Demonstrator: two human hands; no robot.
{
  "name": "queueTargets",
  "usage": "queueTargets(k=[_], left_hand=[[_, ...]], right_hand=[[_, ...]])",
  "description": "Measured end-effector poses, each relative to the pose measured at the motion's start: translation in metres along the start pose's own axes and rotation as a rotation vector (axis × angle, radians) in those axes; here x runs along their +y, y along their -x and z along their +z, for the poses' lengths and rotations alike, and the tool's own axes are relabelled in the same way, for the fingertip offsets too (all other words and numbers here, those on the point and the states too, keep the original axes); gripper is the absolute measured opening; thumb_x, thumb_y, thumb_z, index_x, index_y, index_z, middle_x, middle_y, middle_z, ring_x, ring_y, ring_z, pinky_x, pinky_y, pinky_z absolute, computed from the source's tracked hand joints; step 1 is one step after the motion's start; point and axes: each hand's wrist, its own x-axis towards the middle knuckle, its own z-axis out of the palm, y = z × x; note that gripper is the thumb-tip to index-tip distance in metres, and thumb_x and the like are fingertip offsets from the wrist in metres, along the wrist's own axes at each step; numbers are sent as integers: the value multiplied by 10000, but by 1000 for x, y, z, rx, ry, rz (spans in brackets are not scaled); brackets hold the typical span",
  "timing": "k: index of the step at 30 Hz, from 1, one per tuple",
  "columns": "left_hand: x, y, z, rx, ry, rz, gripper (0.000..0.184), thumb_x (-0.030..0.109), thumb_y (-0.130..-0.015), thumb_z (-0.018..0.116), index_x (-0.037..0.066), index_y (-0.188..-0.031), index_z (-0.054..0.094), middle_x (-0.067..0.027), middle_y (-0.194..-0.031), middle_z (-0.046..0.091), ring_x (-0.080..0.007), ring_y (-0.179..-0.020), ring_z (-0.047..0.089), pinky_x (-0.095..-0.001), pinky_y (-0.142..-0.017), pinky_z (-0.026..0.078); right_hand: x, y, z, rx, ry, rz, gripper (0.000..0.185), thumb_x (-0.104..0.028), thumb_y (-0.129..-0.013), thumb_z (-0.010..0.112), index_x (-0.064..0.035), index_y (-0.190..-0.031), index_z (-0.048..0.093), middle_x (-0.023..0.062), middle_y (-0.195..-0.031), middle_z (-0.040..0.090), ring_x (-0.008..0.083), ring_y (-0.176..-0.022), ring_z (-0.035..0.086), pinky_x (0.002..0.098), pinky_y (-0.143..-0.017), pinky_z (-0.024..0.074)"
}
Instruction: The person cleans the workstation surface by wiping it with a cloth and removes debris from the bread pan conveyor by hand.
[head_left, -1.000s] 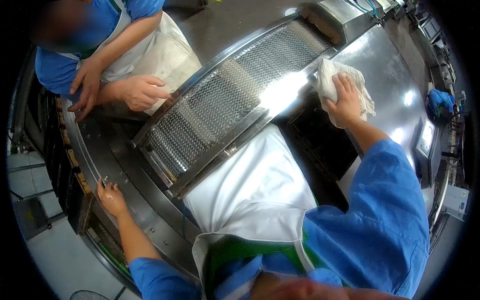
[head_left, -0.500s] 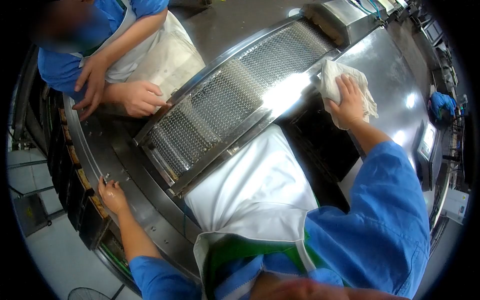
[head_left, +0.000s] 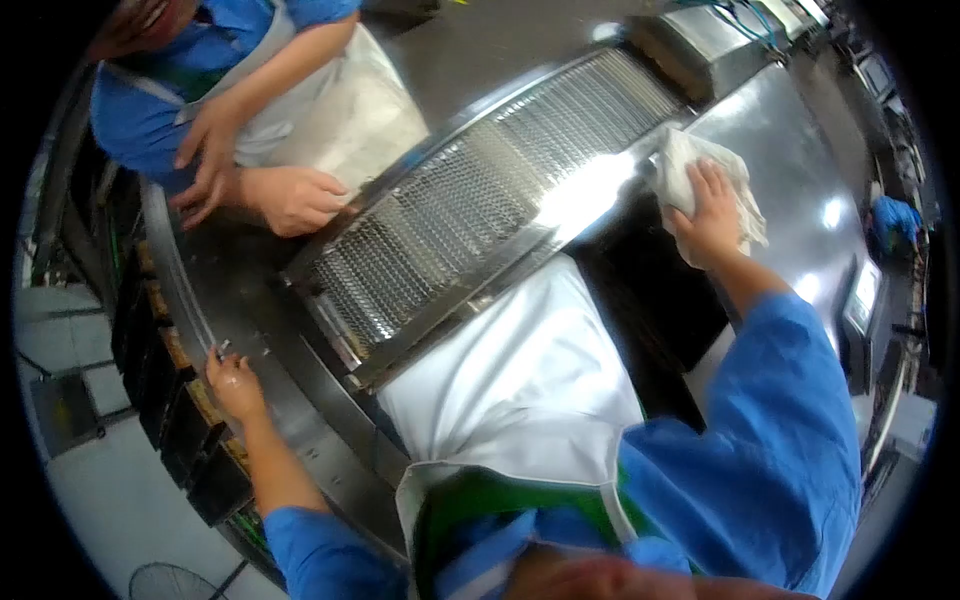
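My right hand [head_left: 712,212] lies over a crumpled off-white cloth [head_left: 683,160], its fingers close together on top. The cloth is at the near edge of a shiny steel surface [head_left: 775,140], beside the upper part of a metal mesh conveyor belt [head_left: 450,215]. Far to the left, my left hand [head_left: 236,385] rests on the curved steel rim of a table [head_left: 215,270]. Its fingers are bent and slightly apart near a small bolt, and no held object shows in it.
Another person in a blue sleeve [head_left: 140,130] and pale apron leans across the belt's far side; their hand [head_left: 300,200] is by the belt frame. A dark gap [head_left: 650,300] lies below my right forearm. A display unit [head_left: 862,298] stands at right.
The whole view has shifted slightly right and down. My right hand stays on the cloth and my left hand stays at the rim. The other person's hands hold nearly the same pose.
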Motion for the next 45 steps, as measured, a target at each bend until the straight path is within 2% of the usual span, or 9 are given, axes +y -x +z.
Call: queueTargets(k=[3, 4, 7, 11, 13, 16, 20, 29, 45], left_hand=[[4, 3, -7, 13, 12, -6, 162, 40, -786, 725, -3, -942, 718, -132, -1373, 535, -307, -1244, 506, -404, -1012, 454], [5, 5, -6, 61, -55, 91, 153, 41, -774, 731, -5, -919, 721, -130, -1381, 534, -313, -1251, 502, -406, -1011, 456], [22, 4, -14, -13, -3, 10, 167, 42, -757, 741, -2, -917, 729, -131, -1387, 530, -313, -1270, 490, -392, -1029, 445], [16, 5, -16, 35, 1, 12, 159, 44, -752, 745, 1, -904, 729, -123, -1386, 530, -307, -1268, 493, -386, -1035, 442], [19, 5, -16, 23, 28, -37, 148, 44, -748, 747, 5, -889, 730, -115, -1384, 534, -304, -1265, 495, -389, -1039, 439], [21, 8, -19, 21, 13, -19, 137, 42, -749, 745, 6, -880, 729, -114, -1382, 535, -303, -1268, 493, -391, -1039, 440], [13, 7, -11, 58, 9, 46, 133, 32, -744, 744, -9, -868, 719, -122, -1381, 532, -307, -1272, 490, -393, -1034, 444], [20, 8, -14, 47, 44, -15, 141, 29, -732, 752, -6, -862, 712, -108, -1383, 531, -302, -1271, 491, -390, -1027, 449], [22, 8, -19, 50, 21, 22, 122, 34, -737, 751, 11, -853, 720, -111, -1377, 537, -299, -1268, 497, -391, -1014, 459]], right_hand=[[-3, -2, 0, 16, 18, -12, 698, -267, -781, 695, -81, -1411, 458, 146, -1519, 375, 344, -1438, 278, 457, -1175, 237], [-1, -6, 6, 32, -12, -36, 698, -267, -781, 695, -81, -1411, 458, 146, -1519, 375, 344, -1438, 278, 457, -1175, 237], [11, -7, 11, 60, -43, -53, 701, -245, -779, 693, -80, -1416, 452, 147, -1521, 371, 336, -1436, 285, 452, -1173, 244], [6, -2, 10, 67, -61, -59, 690, -241, -788, 680, -72, -1416, 450, 154, -1505, 391, 360, -1422, 297, 456, -1165, 254], [8, -3, 12, 99, -72, -98, 710, -240, -773, 710, -59, -1403, 439, 176, -1493, 392, 402, -1397, 314, 485, -1159, 251], [6, -2, 8, 92, -78, -89, 716, -220, -762, 717, -63, -1402, 436, 176, -1492, 392, 400, -1397, 315, 486, -1157, 254], [13, -4, 13, 107, -74, -115, 722, -222, -760, 718, -63, -1404, 434, 179, -1489, 395, 403, -1394, 318, 486, -1155, 256], [23, -5, 26, 165, -64, -149, 753, -255, -743, 728, -81, -1414, 434, 170, -1485, 406, 411, -1382, 333, 493, -1144, 278], [23, -4, 26, 149, -60, -133, 740, -268, -733, 696, -101, -1409, 445, 148, -1491, 405, 401, -1383, 333, 497, -1146, 276]])
